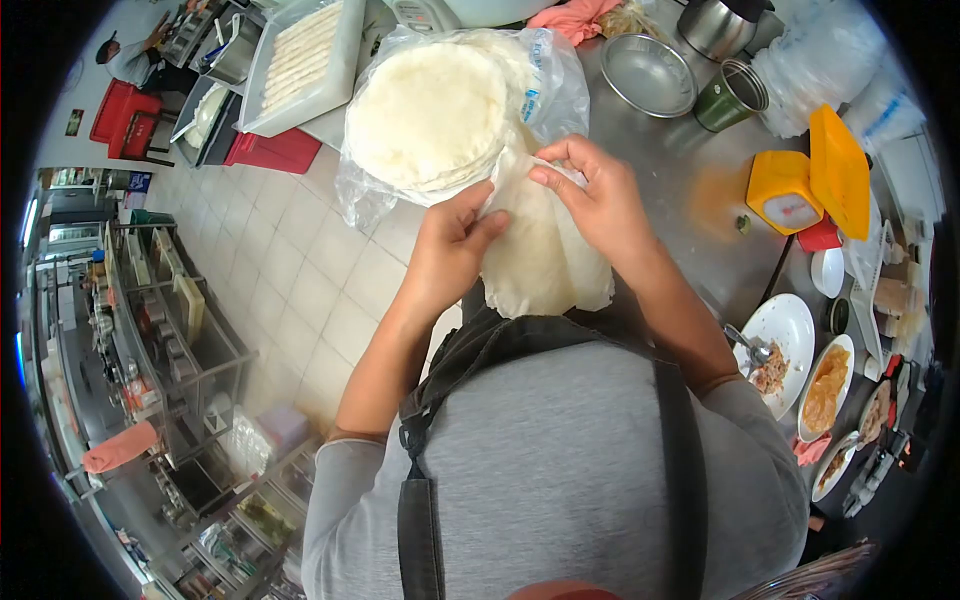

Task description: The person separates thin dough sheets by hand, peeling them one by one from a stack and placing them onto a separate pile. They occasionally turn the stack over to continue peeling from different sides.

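Between my hands hangs a thin, pale dough wrapper (545, 260), its loose lower part draping toward my apron. My left hand (455, 245) pinches it at the left edge, thumb and fingers together. Higher up on the right, my right hand (598, 195) grips its top edge between thumb and forefinger. Just beyond my left hand lies a thick stack of round dough wrappers (430, 115). The stack rests on a clear plastic bag (570, 80) with blue print.
A white tray (350, 75) of long rolls stands at the upper left. On the steel table to the right are a metal bowl (650, 75), a green cup (730, 95), a yellow scale (785, 190) and plates of food (785, 325). Someone in a cap (130, 60) sits far back.
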### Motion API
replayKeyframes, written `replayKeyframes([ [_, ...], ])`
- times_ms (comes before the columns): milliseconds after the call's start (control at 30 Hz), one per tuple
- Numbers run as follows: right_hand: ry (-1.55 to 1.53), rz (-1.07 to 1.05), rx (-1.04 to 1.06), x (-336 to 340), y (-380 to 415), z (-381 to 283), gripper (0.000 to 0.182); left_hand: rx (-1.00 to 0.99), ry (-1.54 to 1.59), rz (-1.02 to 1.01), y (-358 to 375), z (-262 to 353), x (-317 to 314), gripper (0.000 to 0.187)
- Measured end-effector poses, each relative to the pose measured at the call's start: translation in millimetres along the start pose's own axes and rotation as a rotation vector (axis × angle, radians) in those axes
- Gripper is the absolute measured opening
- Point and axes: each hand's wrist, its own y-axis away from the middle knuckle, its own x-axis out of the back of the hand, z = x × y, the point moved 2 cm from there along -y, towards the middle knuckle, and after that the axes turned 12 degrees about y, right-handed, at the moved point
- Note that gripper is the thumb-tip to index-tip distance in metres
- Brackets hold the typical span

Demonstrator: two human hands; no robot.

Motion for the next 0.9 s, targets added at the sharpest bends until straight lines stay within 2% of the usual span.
replayKeyframes([
  [67,0.26,-0.006,0.058,1.2,5.4,-8.7,0.015,-0.001,-0.012,-0.015,-1.8,4.9,-4.5,0.03],
  [100,0.259,-0.009,0.056,-2.5,9.6,-10.5,0.015,-0.003,-0.023,-0.029,-2.7,6.1,-6.0,0.031],
  [167,0.313,0.041,0.276,-11.8,16.5,-18.1,0.012,-0.07,-0.132,-0.03,-8.4,2.9,-1.6,0.031],
  [233,0.27,0.064,0.272,-10.8,14.6,-18.8,0.011,-0.14,-0.246,-0.033,-9.7,5.0,0.2,0.032],
  [300,0.23,0.094,0.265,-7.4,12.8,-18.3,0.01,-0.048,-0.118,-0.002,-8.5,7.9,-0.5,0.032],
  [400,0.294,0.101,0.225,-0.5,13.2,-15.3,0.014,-0.028,0.003,0.02,-9.1,6.5,-3.1,0.028],
  [467,0.123,0.0,0.084,3.1,12.5,-11.6,0.026,-0.05,0.083,0.041,-11.4,2.9,-1.5,0.028],
  [500,0.125,0.002,0.087,8.1,13.2,-14.7,0.026,-0.067,0.162,0.06,-12.4,2.4,-1.2,0.028],
  [533,0.048,0.0,0.048,15.3,14.5,-19.1,0.034,-0.07,0.163,0.057,-13.2,4.8,-3.1,0.028],
  [567,-0.029,-0.003,0.008,21.5,16.2,-20.0,0.041,-0.08,0.402,0.075,-13.9,9.6,-5.9,0.029],
  [600,-0.025,-0.002,0.008,28.4,19.4,-15.8,0.041,-0.087,0.643,0.092,-14.7,11.9,-7.3,0.03],
  [700,0.023,0.094,0.05,47.1,31.1,6.0,0.044,-0.074,0.779,0.11,-21.8,7.6,2.5,0.033],
  [767,0.343,-0.029,0.118,39.0,42.2,28.3,0.037,-0.017,0.783,0.14,-33.5,-29.6,19.3,0.035],
  [833,0.452,-0.045,0.137,16.3,53.4,66.1,0.032,-0.083,0.462,0.276,-43.3,-74.8,36.3,0.043],
  [867,0.557,-0.067,0.164,10.3,54.7,76.0,0.027,-0.104,0.217,0.342,-40.4,-86.1,41.4,0.06],
  [900,0.559,-0.059,0.166,10.1,52.2,75.3,0.027,-0.109,0.214,0.337,-37.7,-82.2,37.8,0.06],
])
